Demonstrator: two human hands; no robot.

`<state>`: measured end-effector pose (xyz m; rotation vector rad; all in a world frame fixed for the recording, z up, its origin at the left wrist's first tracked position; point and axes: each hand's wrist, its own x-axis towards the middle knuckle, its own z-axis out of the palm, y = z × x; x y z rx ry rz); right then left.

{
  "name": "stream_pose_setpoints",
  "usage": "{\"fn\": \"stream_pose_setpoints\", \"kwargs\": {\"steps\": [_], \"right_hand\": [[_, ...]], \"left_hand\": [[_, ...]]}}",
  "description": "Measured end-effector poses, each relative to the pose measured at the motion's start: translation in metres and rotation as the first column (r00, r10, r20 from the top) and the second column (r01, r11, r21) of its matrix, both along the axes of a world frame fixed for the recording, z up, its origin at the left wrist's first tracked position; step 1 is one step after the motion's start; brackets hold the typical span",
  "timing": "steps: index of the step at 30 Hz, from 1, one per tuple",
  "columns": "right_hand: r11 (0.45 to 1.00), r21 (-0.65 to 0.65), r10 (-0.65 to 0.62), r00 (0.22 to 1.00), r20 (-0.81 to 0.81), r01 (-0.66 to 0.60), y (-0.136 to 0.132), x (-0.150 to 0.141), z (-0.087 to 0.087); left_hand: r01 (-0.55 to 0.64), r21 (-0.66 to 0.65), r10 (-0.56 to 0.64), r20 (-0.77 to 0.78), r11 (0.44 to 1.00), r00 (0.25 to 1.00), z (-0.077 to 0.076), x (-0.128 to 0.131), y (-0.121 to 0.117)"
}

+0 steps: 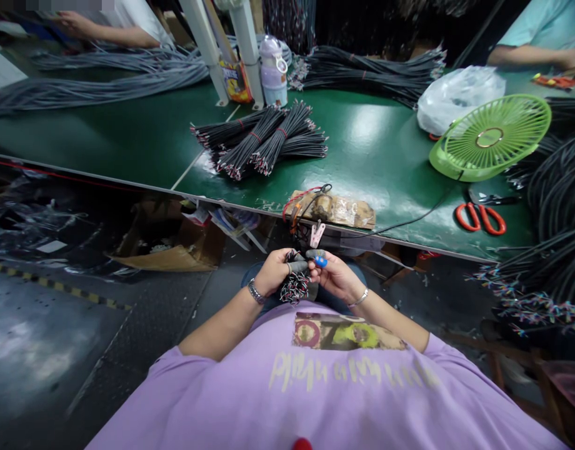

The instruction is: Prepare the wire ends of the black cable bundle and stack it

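Note:
Close to my lap, my left hand (275, 273) is closed around a bundle of black cables (294, 287), whose stripped ends show red, white and black wires. Grey covers wrap some of my fingertips. Beside it my right hand (333, 275) is pinched near the cable tips, with a small blue piece (320, 261) at its fingers. Whatever lies between those fingers is too small to make out. Just above both hands a pink clothes peg (317, 234) hangs at the table's edge, by a taped brown block (346, 210) with red and black leads.
Tied black cable bundles (269, 139) lie on the green table (142, 140). Orange-handled scissors (480, 217), a green fan (491, 137), a plastic bag (460, 97) and a bottle (273, 72) stand around them. More cables (564, 206) spill over the right side. Co-workers' arms (531, 57) show at the back.

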<state>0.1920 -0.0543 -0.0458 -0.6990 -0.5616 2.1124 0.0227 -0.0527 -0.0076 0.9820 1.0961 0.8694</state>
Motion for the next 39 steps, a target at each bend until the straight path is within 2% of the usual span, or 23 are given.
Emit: {"fn": "stream_pose_setpoints", "kwargs": {"steps": [2,5,8,11,14,17,20,24,26,28,30,34,37,39], "right_hand": [[0.995,0.076,-0.074,0.991,0.11,0.066,-0.001,-0.002,0.002],[0.96,0.253,-0.193,0.936,0.294,0.118,-0.001,-0.002,0.006],[0.928,0.363,-0.232,0.891,0.39,0.083,0.0,0.0,0.012],[0.925,0.378,-0.215,0.881,0.42,0.046,0.001,0.002,0.019],[0.915,0.404,-0.213,0.873,0.439,0.02,0.003,0.003,0.023],[0.868,0.496,-0.263,0.835,0.483,-0.014,0.007,0.005,0.022],[0.828,0.544,-0.249,0.782,0.572,-0.133,0.013,0.01,0.021],[0.805,0.467,-0.047,0.745,0.665,-0.366,0.02,0.014,0.024],[0.806,0.449,-0.014,0.746,0.666,-0.386,0.021,0.014,0.023],[0.845,0.439,-0.055,0.767,0.639,-0.305,0.022,0.011,0.021],[0.897,0.407,-0.119,0.793,0.597,-0.171,0.023,0.009,0.018],[0.969,0.241,-0.164,0.879,0.448,0.058,0.028,0.01,0.017],[0.995,0.078,-0.081,0.954,0.288,0.061,0.037,0.007,0.027],[1.0,-0.004,-0.029,0.976,0.215,0.031,0.041,0.003,0.034]], "left_hand": [[-0.01,0.022,0.01,-0.006,1.0,1.0,0.001,0.0,0.0],[-0.035,0.093,0.038,-0.031,0.995,0.999,0.002,0.001,-0.001],[-0.04,0.192,0.056,-0.083,0.981,0.995,0.001,-0.001,0.0],[-0.017,0.257,0.06,-0.162,0.966,0.985,0.001,-0.003,0.001],[0.011,0.273,0.053,-0.227,0.962,0.972,0.002,-0.005,0.001],[0.061,0.276,0.016,-0.267,0.959,0.964,0.002,-0.006,0.002],[0.151,0.252,-0.073,-0.294,0.956,0.953,0.002,-0.009,0.004],[0.335,0.166,-0.27,-0.32,0.928,0.908,0.002,-0.016,0.007],[0.383,0.131,-0.33,-0.307,0.914,0.893,0.002,-0.018,0.008],[0.379,0.103,-0.34,-0.275,0.92,0.899,0.003,-0.019,0.008],[0.346,0.084,-0.32,-0.225,0.934,0.92,0.006,-0.019,0.007],[0.192,0.063,-0.185,-0.092,0.979,0.978,0.016,-0.016,0.007],[0.069,0.032,-0.069,0.002,0.997,0.998,0.023,-0.012,0.009],[0.027,0.013,-0.027,0.052,1.0,0.998,0.026,-0.008,0.011]]}}
